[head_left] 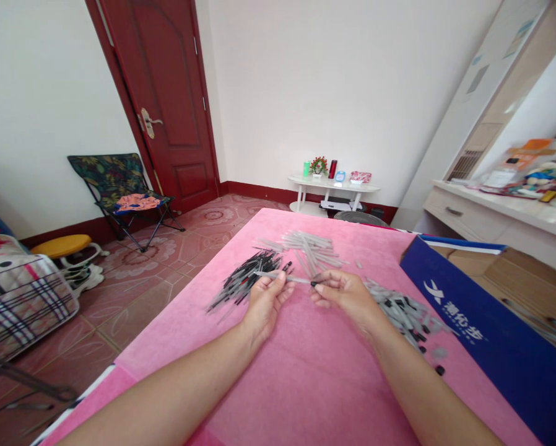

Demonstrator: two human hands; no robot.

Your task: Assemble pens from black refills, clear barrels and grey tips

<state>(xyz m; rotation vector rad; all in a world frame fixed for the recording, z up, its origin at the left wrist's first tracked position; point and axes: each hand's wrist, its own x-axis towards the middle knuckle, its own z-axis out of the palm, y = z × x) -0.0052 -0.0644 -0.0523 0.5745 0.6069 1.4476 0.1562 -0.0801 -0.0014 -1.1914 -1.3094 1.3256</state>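
My left hand (pixel 267 303) pinches a slim translucent pen barrel (pixel 300 280) between thumb and fingers, held almost level above the pink cloth. At the barrel's right end, the fingertips of my right hand (pixel 343 292) are closed on a small black end piece (pixel 313 284). Whether that piece is fully seated I cannot tell. Just beyond my left hand lies a pile of dark pen refills (pixel 241 282). Farther back are loose clear pen barrels (pixel 312 248). Clear and black pen caps (pixel 401 313) lie heaped to the right of my right forearm.
A blue cardboard box (pixel 473 334) with thin sticks inside stands on the table's right side. The pink cloth (pixel 287 384) covers the table. Beyond are a white side table (pixel 338 183), a folding chair (pixel 120 179), a yellow stool (pixel 60 246) and a drawer cabinet (pixel 501 214).
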